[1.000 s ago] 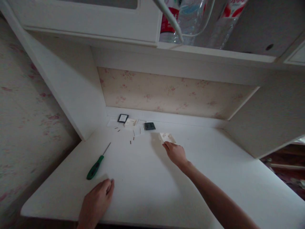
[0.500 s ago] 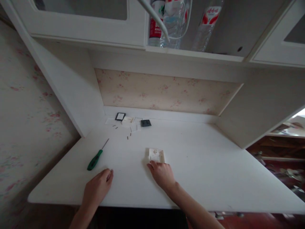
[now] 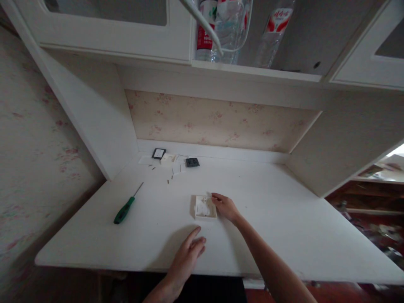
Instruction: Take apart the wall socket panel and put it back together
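A shallow, open white plastic box [image 3: 205, 213], like a wall socket's back box, lies on the white tabletop in the middle. My right hand [image 3: 224, 206] reaches to its right side, fingers closed at the upper right corner. Below the box, my left hand [image 3: 189, 251] hovers near the front of the table, its fingers apart with nothing in them. To the left lies a green-handled screwdriver [image 3: 124, 211], its shaft pointing away from me.
At the back left lie a black-framed white plate [image 3: 158, 153], another white box [image 3: 168, 158], a black square part [image 3: 192, 162] and several small screws [image 3: 168, 182]. A cabinet shelf [image 3: 259, 70] with plastic bottles [image 3: 274, 33] overhangs the table; a pale cable [image 3: 205, 25] hangs in front.
My left hand has moved right from beside the screwdriver, and its curled fingers have opened. My right hand has shifted from the box's front edge to its right side.
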{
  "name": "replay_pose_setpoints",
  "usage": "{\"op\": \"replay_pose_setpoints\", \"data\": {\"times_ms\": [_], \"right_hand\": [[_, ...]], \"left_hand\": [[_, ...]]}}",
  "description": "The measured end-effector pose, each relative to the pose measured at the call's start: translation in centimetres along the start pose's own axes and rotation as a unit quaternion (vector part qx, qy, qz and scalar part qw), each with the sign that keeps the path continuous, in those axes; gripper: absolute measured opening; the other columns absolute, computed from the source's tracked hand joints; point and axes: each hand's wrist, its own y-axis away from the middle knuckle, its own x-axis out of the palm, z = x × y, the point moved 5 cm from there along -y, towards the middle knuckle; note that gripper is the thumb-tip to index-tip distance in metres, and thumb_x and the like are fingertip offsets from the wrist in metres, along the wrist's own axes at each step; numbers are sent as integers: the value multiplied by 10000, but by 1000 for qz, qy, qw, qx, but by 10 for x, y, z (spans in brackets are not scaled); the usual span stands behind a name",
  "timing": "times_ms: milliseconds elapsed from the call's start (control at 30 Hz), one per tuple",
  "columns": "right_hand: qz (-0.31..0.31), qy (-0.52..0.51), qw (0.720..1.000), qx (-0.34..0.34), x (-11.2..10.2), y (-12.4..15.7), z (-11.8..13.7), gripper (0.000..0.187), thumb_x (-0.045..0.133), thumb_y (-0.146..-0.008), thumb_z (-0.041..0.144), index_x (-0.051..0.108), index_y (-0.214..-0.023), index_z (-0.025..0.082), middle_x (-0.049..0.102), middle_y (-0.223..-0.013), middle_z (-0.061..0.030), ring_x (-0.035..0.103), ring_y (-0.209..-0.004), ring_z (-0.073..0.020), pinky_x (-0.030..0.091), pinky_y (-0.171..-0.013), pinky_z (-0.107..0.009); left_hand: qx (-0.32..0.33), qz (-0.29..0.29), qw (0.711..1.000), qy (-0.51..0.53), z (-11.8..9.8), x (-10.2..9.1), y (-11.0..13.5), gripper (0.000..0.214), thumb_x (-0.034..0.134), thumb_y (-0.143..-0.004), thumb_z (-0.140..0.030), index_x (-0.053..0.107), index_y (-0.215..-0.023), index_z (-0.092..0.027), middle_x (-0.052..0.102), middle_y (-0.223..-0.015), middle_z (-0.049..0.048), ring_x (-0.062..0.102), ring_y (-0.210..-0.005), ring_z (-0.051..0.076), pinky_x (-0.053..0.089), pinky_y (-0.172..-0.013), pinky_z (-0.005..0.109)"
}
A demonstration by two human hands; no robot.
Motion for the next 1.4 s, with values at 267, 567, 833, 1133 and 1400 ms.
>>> {"op": "replay_pose_setpoints", "data": {"times_ms": [267,567,833,1133,1400], "right_hand": [[-18,-18,1000,0,-1,23,14,302,475,-807,332,745,-862,208,723,-755,-31,647,-694,-174,446,-638,-235],[-69,-74,995,17,0,63,20,343,469,-842,413,733,-885,198,713,-794,-45,636,-690,-176,462,-647,-250],[-72,-124,988,63,9,70,1,385,499,-822,463,713,-957,172,718,-843,-88,656,-718,-212,492,-659,-296],[-113,-153,978,90,7,80,-12,496,373,-880,567,655,-781,173,640,-622,-40,568,-523,-151,410,-503,-240],[-105,-147,980,83,8,73,-12,493,363,-887,555,635,-729,175,622,-604,-38,548,-522,-143,382,-484,-228]], "left_hand": [[59,-11,997,-38,-21,14,-21,608,555,-829,-328,374,-1401,-225,397,-1445,42,369,-1326,205,288,-1098,293],[80,-103,982,-137,-41,-5,-29,585,620,-772,-351,486,-1319,-195,535,-1328,98,515,-1199,264,380,-1005,324],[122,-67,976,-168,-51,-9,-42,447,625,-748,-317,610,-1181,-208,635,-1180,96,573,-1100,255,442,-912,314],[98,-114,981,-121,-100,-43,-131,128,628,-743,-228,671,-795,-119,679,-848,80,579,-533,109,434,-474,210],[27,-173,984,-6,-139,-48,-242,219,561,-880,-246,570,-1050,-109,622,-954,66,614,-718,131,532,-626,285]]}}
